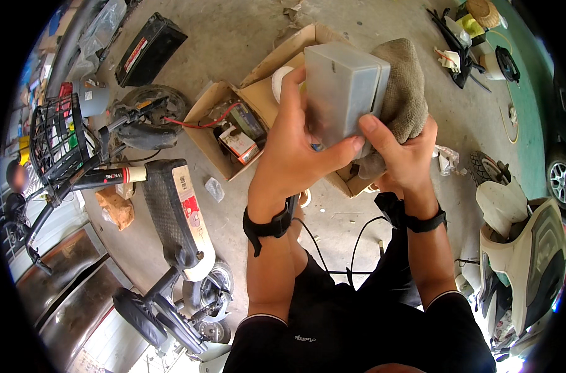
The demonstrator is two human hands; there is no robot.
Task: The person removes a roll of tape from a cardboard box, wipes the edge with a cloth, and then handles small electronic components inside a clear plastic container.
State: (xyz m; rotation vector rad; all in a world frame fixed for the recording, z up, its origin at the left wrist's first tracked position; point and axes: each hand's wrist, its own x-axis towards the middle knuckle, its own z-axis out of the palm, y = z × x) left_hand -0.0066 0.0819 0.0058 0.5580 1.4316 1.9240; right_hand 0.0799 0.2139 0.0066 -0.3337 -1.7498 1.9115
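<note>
A grey, cloudy plastic box [340, 90] is raised in front of me, tilted, with a seam near its right edge. My left hand [295, 140] is closed round its left side and lower edge. A brownish-grey cloth [408, 87] lies against the box's right side. My right hand [402, 152] grips the cloth from below, its thumb pressing the box's lower right corner. Its other fingers are mostly hidden behind the cloth and box. Beneath my hands stands an open cardboard box [203, 110], partly covered by them.
Inside the carton are a red wire [205, 126] and a white-and-orange small box [239, 147]. An electric scooter [171, 217] stands at left, near a black battery-like case [151, 50]. White scooter bodywork [522, 261] is at right. A clear plastic bag [214, 189] lies on the floor.
</note>
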